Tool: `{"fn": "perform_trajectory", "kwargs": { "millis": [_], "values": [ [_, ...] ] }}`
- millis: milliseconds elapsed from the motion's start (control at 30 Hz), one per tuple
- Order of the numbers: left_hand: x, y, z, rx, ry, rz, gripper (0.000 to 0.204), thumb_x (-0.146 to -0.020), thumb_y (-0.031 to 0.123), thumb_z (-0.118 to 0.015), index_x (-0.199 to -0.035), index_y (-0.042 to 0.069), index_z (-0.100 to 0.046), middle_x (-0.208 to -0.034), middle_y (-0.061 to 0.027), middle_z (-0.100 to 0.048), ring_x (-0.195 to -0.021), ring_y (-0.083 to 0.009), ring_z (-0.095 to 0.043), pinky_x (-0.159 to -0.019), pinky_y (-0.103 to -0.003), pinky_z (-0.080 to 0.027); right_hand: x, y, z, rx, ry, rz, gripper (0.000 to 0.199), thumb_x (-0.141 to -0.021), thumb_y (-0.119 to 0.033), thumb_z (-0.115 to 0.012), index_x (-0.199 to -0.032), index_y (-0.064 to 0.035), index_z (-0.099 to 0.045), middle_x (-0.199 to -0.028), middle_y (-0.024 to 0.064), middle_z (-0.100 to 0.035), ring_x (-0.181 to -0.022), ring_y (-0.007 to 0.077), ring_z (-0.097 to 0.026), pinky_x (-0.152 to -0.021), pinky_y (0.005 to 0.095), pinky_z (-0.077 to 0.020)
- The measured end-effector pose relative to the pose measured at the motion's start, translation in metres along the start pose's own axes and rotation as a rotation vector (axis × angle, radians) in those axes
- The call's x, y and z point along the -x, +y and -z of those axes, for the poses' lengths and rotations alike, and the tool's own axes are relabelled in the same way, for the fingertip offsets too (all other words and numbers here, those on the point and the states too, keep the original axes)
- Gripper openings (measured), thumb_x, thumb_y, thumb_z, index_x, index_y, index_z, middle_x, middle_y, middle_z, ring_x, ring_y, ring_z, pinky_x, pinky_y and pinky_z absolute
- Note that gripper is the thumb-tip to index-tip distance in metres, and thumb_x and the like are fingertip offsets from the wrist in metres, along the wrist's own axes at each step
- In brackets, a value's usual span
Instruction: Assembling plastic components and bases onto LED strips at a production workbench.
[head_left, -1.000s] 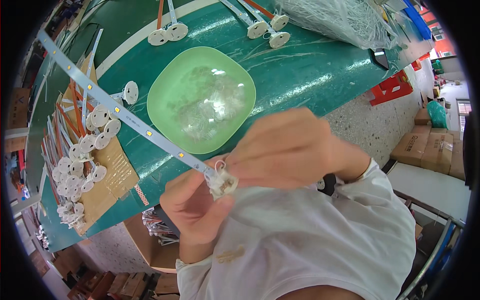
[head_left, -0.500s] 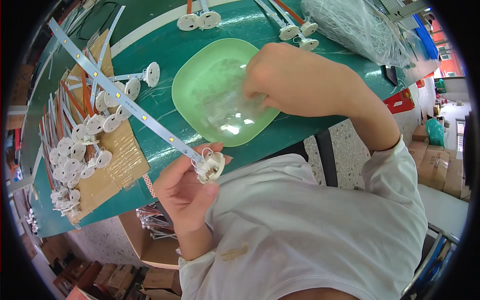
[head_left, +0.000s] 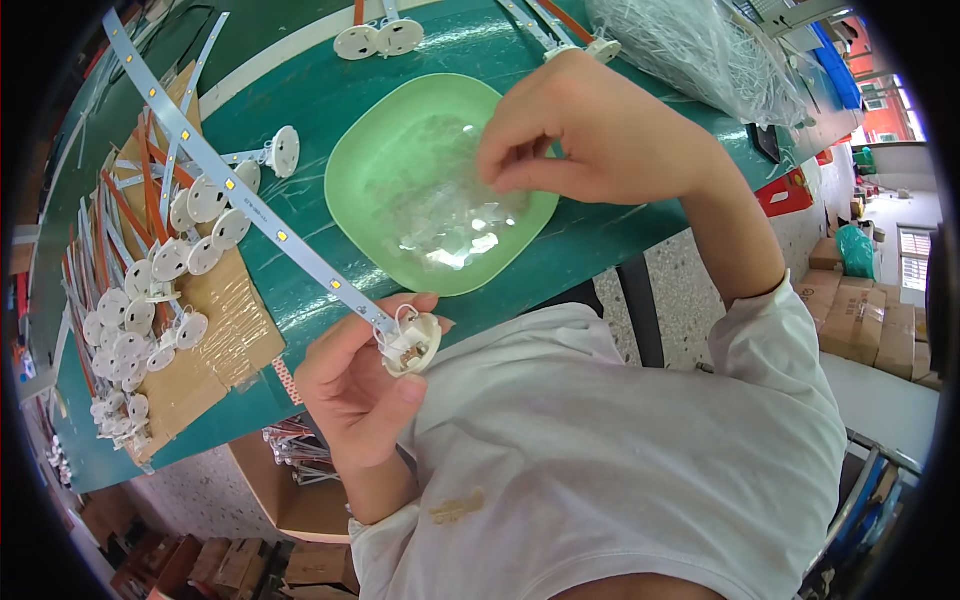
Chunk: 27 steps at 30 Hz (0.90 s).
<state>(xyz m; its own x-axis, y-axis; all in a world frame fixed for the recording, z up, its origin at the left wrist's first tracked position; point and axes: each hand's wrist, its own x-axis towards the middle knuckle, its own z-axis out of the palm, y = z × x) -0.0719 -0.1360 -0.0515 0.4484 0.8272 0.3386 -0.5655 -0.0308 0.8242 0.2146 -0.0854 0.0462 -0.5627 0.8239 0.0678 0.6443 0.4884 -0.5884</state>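
Observation:
My left hand [head_left: 358, 385] is closed on an LED strip assembly: a long pale strip [head_left: 232, 186] with small yellow chips, wired to a round white cap [head_left: 411, 346] whose inner side faces up between thumb and fingers. The strip slants up to the far left. Over the right part of a green plastic bowl [head_left: 350, 225], my right hand [head_left: 575, 135] hovers with thumb and fingertips pinched together. Whatever the pinch holds, if anything, is too small to make out. Small clear plastic pieces [head_left: 440, 225] lie heaped in the bowl.
Many similar strips with round white caps [head_left: 128, 310] lie piled on cardboard [head_left: 235, 330] at left. More caps [head_left: 378, 40] rest at the table's far side. A clear bag of thin white pieces [head_left: 700, 60] sits far right. Below the table edge stands an open carton [head_left: 300, 510].
My right hand has lifted from the clear pieces in the bowl, fingertips now pinched above them. The left hand still holds the strip assembly; the whole view has shifted slightly.

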Motion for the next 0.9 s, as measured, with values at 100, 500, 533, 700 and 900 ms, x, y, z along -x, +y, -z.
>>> {"fn": "perform_trajectory", "kwargs": {
  "millis": [100,500,533,700,900],
  "values": [
    [0.002,0.001,-0.004,-0.050,0.010,-0.002,0.051,-0.085,0.006,-0.069,-0.132,-0.005,-0.055,-0.122,-0.0256,-0.061,-0.115,-0.0400,-0.061,-0.088,-0.051,-0.056,0.001,-0.007,0.000,-0.123,0.084,-0.076,0.006,-0.083,-0.001,-0.070,-0.088,0.0010,-0.068,-0.081,0.0064,-0.071,-0.071,0.0130,-0.068,-0.066,0.0254,-0.0543],
    [0.008,-0.004,-0.004,-0.085,0.060,-0.044,0.051,-0.086,0.008,-0.071,-0.132,-0.003,-0.055,-0.123,-0.0237,-0.061,-0.114,-0.0385,-0.062,-0.088,-0.051,-0.058,0.013,-0.004,-0.014,-0.638,0.241,-0.239,0.007,-0.097,-0.005,-0.058,-0.101,0.0011,-0.057,-0.092,0.0113,-0.072,-0.084,0.0144,-0.071,-0.075,0.0262,-0.0584],
    [0.007,-0.005,-0.003,-0.101,0.059,-0.045,0.050,-0.086,0.008,-0.071,-0.132,-0.003,-0.055,-0.122,-0.0234,-0.061,-0.113,-0.0379,-0.062,-0.087,-0.051,-0.058,0.014,-0.004,-0.016,-0.680,0.237,-0.231,0.007,-0.099,-0.006,-0.055,-0.103,-0.0002,-0.054,-0.093,0.0118,-0.072,-0.084,0.0143,-0.071,-0.075,0.0266,-0.0582],
    [0.005,-0.003,-0.007,-0.148,0.064,-0.034,0.048,-0.087,0.010,-0.071,-0.130,-0.006,-0.056,-0.121,-0.0230,-0.061,-0.112,-0.0368,-0.063,-0.087,-0.050,-0.058,0.015,-0.005,-0.019,-0.568,0.220,-0.149,0.007,-0.100,-0.008,-0.053,-0.103,-0.0026,-0.051,-0.095,0.0093,-0.072,-0.090,0.0130,-0.069,-0.078,0.0271,-0.0542],
    [0.004,-0.002,-0.010,-0.171,0.079,-0.034,0.047,-0.088,0.013,-0.071,-0.126,-0.010,-0.056,-0.119,-0.0243,-0.061,-0.112,-0.0369,-0.062,-0.086,-0.049,-0.058,0.012,-0.004,-0.023,-0.516,0.246,-0.096,0.006,-0.098,-0.009,-0.055,-0.102,-0.0043,-0.053,-0.095,0.0053,-0.071,-0.092,0.0106,-0.065,-0.080,0.0268,-0.0500]
  ]
}}
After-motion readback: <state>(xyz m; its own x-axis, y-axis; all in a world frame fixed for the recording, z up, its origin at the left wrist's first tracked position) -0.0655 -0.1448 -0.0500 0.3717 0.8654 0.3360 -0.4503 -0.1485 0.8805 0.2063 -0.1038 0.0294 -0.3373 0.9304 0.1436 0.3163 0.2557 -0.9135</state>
